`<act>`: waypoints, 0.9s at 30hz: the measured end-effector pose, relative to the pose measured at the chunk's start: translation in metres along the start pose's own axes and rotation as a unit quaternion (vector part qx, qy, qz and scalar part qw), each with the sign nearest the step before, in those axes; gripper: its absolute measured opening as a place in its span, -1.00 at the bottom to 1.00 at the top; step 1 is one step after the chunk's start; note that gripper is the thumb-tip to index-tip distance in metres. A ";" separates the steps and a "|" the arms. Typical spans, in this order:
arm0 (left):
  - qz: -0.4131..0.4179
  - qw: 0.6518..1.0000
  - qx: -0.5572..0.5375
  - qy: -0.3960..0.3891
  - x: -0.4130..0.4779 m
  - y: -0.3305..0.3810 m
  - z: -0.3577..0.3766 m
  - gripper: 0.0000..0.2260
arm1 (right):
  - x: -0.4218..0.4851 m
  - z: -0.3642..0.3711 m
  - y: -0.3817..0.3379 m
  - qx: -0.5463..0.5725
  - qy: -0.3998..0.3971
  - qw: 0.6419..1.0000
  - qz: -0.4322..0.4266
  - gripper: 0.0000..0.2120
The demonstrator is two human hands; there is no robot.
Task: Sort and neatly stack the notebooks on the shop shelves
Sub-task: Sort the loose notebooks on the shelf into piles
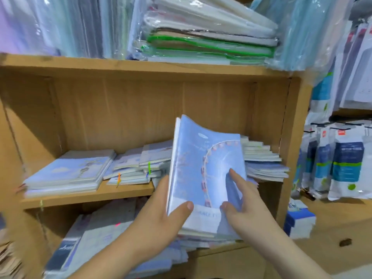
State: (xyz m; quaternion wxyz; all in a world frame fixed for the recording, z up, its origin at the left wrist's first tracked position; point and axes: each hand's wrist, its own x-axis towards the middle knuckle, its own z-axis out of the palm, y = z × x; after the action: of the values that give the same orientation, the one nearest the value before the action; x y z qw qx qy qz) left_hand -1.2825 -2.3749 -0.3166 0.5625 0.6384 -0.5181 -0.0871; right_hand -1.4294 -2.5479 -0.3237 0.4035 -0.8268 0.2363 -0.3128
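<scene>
Head view: a bundle of notebooks (205, 168) with a blue Ferris-wheel cover stands tilted just right of the frame's centre, in front of the middle shelf (90, 195) of a wooden unit. Its foot rests on a loose heap of notebooks (193, 234) below.

The left hand (161, 214) comes up from the bottom centre. It grips the bundle's lower left corner, thumb on the cover and fingers hidden behind.

The right hand (241, 208) reaches in from the lower right. Its index finger lies stretched up the cover and its thumb presses near the bottom edge. The other fingers are hidden, so I cannot tell whether it grips or only presses.

On the middle shelf a squared stack (68, 172) lies at left, an untidy pile (136, 166) beside it, and a fanned stack (261, 158) behind the bundle at right.
</scene>
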 end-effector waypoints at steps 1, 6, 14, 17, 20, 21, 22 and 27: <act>-0.013 1.000 0.014 0.021 -0.006 -0.007 -0.017 -0.54 | 0.002 0.015 -0.006 0.005 -0.014 1.000 -0.016 -0.31; -0.071 0.979 0.005 0.193 -0.038 -0.034 -0.110 -0.66 | 0.024 0.095 -0.054 0.044 -0.067 0.989 -0.121 -0.28; -0.128 0.940 0.094 0.302 -0.037 -0.078 -0.232 -0.75 | 0.115 0.221 -0.121 0.038 -0.181 0.978 -0.098 -0.32; -0.160 0.930 0.121 0.308 -0.009 -0.090 -0.264 -0.81 | 0.153 0.249 -0.135 0.064 -0.192 0.976 -0.078 -0.38; -0.173 0.916 0.197 0.305 0.024 -0.090 -0.296 -0.84 | 0.186 0.269 -0.147 0.089 -0.180 0.977 -0.078 -0.41; -0.180 0.904 0.256 0.290 0.032 -0.090 -0.304 -0.83 | 0.194 0.274 -0.149 0.086 -0.179 0.977 -0.083 -0.40; -0.194 0.873 0.356 0.270 0.036 -0.090 -0.311 -0.82 | 0.202 0.279 -0.149 0.075 -0.186 0.976 -0.086 -0.39; -0.144 0.769 0.609 0.129 0.026 -0.115 -0.304 -0.61 | 0.223 0.291 -0.131 -0.034 -0.304 0.948 -0.089 -0.20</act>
State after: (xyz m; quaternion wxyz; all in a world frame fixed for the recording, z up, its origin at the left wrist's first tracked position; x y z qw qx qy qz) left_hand -0.9951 -2.2236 -0.2903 0.0981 0.9196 -0.2866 0.2500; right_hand -1.0508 -2.4670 -0.2832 0.3985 -0.9134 0.0385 -0.0734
